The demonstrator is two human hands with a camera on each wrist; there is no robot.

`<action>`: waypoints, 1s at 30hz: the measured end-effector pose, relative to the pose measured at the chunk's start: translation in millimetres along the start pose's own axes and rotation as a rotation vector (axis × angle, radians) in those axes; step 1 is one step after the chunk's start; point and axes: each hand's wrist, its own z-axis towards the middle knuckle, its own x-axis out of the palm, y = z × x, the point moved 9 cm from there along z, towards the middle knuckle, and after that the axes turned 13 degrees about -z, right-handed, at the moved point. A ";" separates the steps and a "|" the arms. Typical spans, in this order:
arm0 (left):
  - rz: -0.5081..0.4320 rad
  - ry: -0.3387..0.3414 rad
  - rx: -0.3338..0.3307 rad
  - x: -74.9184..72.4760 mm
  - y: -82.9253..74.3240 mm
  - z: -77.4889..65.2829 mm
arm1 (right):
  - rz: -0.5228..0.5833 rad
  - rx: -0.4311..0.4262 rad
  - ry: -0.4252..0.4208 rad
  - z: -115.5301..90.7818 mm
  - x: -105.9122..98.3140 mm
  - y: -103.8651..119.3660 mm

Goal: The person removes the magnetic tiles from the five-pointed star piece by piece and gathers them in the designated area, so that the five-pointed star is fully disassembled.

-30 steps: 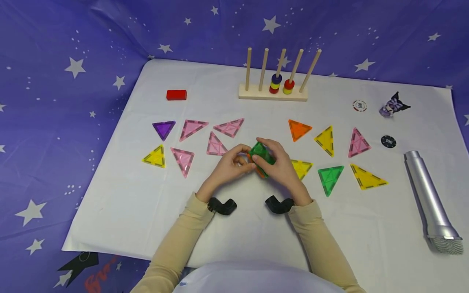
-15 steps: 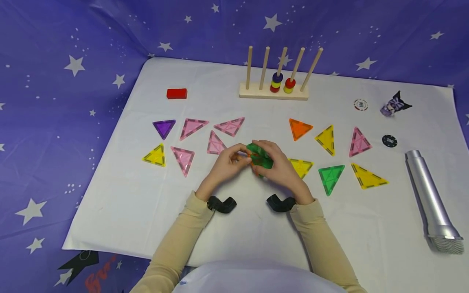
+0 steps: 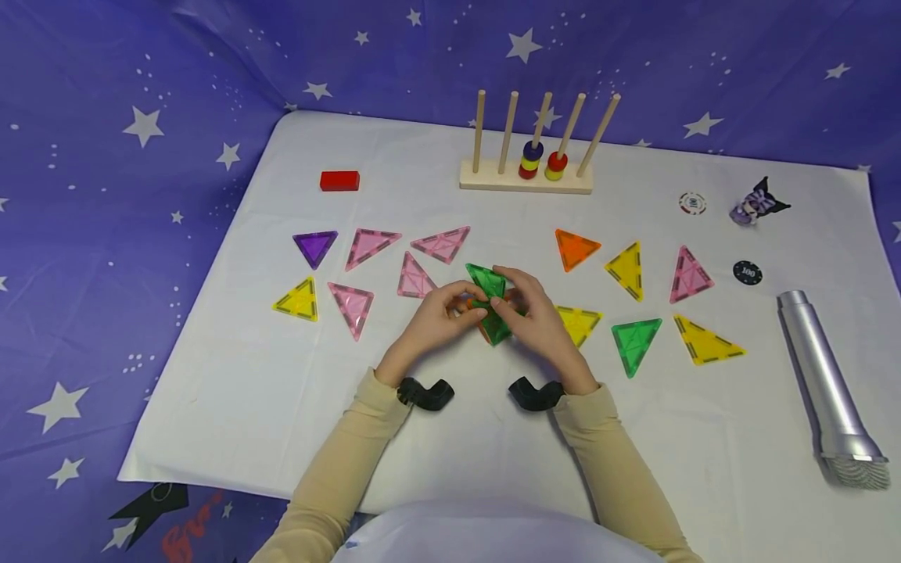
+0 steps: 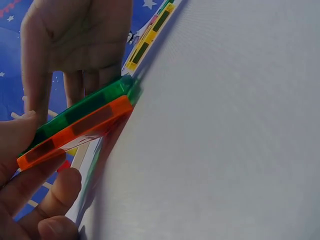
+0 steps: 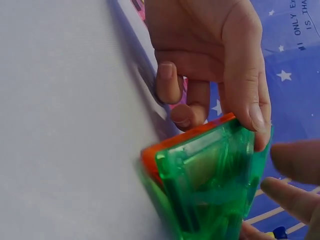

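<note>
Above the table's near middle, my left hand [image 3: 438, 317] pinches a stack of orange [image 4: 75, 131] and green [image 4: 82, 112] triangular magnetic tiles. Its thumb lies on the green side, with fingers under the orange one. Opposite, my right hand [image 3: 538, 317] holds the green tiles [image 3: 498, 332] from the right, thumb and index finger close to their edges; part of that contact is hidden. One green triangle [image 3: 486, 277] sticks out above the stack at an angle. The translucent green faces [image 5: 205, 170] overlap in the right wrist view, so their number is hard to tell.
Several pink triangles [image 3: 369, 246], a purple one [image 3: 314, 249] and a yellow one [image 3: 299, 301] lie left. To the right lie more triangles, including an orange one [image 3: 576, 249], and a silver microphone [image 3: 831, 383]. Behind stand a peg rack [image 3: 524, 178] and a red block [image 3: 339, 181].
The green tiles have turned between my hands: one triangle now juts out upward and away from me, another points down toward me. My left hand has stayed nearly still.
</note>
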 end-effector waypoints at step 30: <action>-0.011 0.075 -0.078 -1.5 37.4 -0.8 | -0.020 -0.128 0.037 -4.9 -24.2 25.4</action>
